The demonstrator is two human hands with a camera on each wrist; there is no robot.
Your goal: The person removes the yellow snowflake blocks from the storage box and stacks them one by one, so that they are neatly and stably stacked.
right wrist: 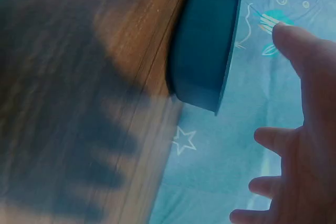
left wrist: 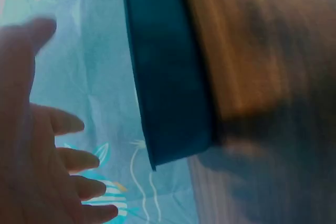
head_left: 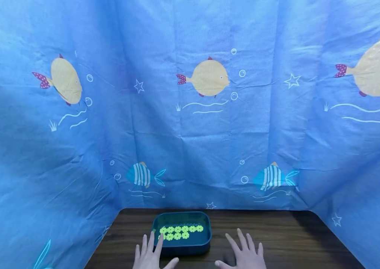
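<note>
A dark teal rectangular box (head_left: 190, 250), open at the top, sits on the table. Inside it, several yellow-green flower-shaped pieces (head_left: 177, 229) lie in two rows, the far row longer than the near one. My left hand (head_left: 149, 257) is spread out at the box's front left corner, its index finger overlapping the rim in the head view. To the right of the box, my right hand (head_left: 246, 256) hovers over the wood with fingers apart and nothing in it. Both wrist views show the box's outer wall (left wrist: 165, 72) standing apart from the fingers.
The dark wood-grain table (head_left: 277, 228) runs back to a blue curtain (head_left: 207, 142) printed with fish, stars and bubbles. That curtain also encloses the left and right sides. Shadows of a hand fall on the wood in the right wrist view.
</note>
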